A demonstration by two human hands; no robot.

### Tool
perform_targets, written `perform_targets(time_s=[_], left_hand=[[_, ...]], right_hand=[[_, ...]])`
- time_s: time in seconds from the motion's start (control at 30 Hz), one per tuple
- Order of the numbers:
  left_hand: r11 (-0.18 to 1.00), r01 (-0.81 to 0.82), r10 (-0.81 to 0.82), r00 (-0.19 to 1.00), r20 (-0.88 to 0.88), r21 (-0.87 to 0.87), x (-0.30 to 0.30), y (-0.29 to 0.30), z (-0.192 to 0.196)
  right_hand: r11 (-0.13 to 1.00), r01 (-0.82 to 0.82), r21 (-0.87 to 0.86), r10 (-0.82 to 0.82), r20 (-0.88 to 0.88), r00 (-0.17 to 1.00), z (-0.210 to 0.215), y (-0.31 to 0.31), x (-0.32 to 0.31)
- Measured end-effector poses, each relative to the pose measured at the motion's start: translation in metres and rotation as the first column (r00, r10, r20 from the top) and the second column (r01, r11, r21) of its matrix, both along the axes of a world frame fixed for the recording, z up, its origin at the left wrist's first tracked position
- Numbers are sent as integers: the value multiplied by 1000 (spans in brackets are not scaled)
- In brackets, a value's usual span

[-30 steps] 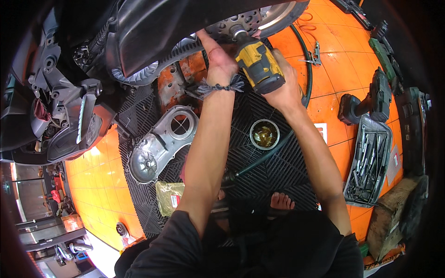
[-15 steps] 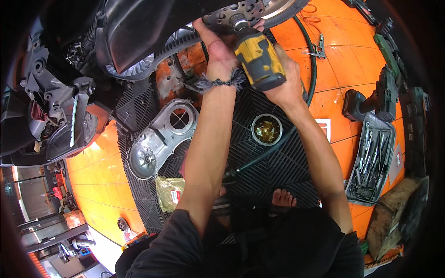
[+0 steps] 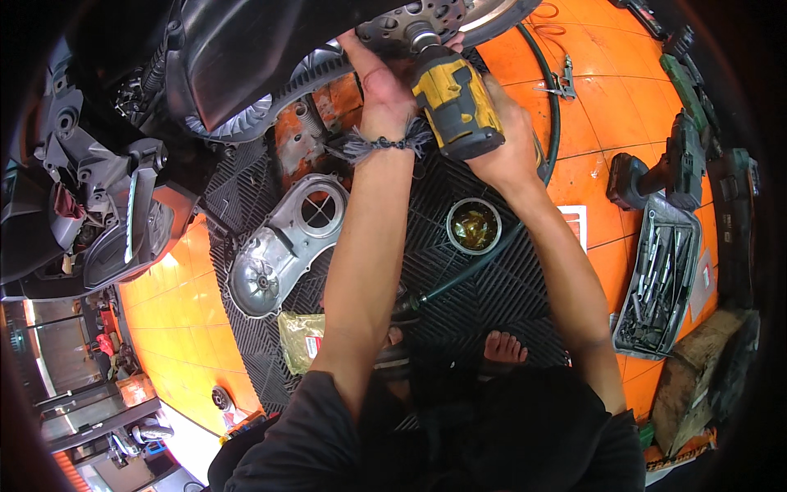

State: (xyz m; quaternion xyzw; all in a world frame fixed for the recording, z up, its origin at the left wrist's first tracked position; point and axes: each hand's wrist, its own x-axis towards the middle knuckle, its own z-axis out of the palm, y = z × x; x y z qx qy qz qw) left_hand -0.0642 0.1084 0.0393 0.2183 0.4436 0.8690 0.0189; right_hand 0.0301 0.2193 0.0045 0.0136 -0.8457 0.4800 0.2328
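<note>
1. Head view shows both bare arms reaching up from the lower edge toward a scooter point(image 3: 246, 57) that fills the top of the picture
2. Right hand point(image 3: 508, 143) is clenched around the handle of a yellow and black power drill point(image 3: 455, 102), and the body of the drill lies just left of this hand
3. Nose of the drill points up and away from the hand and touches a round metal disc with holes point(image 3: 410, 20) at the top edge
4. Left hand point(image 3: 385, 94) is stretched up just left of the drill; its fingertips are at the disc, but I cannot tell if it grips something or only presses
5. Wrist of the left hand carries a dark frayed string bracelet point(image 3: 385, 143)
6. Below the left hand, on a black grid mat point(image 3: 492, 287), lies a silver engine cover point(image 3: 283, 246) with a round opening
7. Below the right hand and near the forearm stands a small round bowl point(image 3: 474, 225) with yellowish content
8. A dark hose point(image 3: 553, 123) curves just right of the right hand and runs down over the mat
9. Well right of the right hand, on the orange floor point(image 3: 590, 107), stands a second dark power tool point(image 3: 664, 176), and under it a grey tray with wrenches point(image 3: 660, 283)
10. Near the lower edge, bare toes point(image 3: 504, 348) show between the arms, and a yellowish plastic bag point(image 3: 302, 340) lies left of the left forearm
</note>
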Motion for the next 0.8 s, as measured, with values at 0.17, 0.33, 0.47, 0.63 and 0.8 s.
perform_targets(time_s=[0.17,0.33,0.47,0.63,0.8], left_hand=[[962,187,-220,963,155,201,-12,-4,-7],[840,201,-444,789,424,505,-45,-24,-35],[917,307,-347,929,130,253,-19,-1,-12],[756,389,-586,761,279,527,-44,-23,-28],[904,235,-371,847,382,356,-45,-18,-26]], right_hand=[[1000,14,-10,-14,25,1000,5,3,2],[1000,-8,0,8,14,1000,2,-5,-4],[1000,25,14,-26,2,1000,-7,11,-3],[999,14,30,-15,45,999,2,1,-2],[999,-1,-32,2,34,999,0,2,-3]])
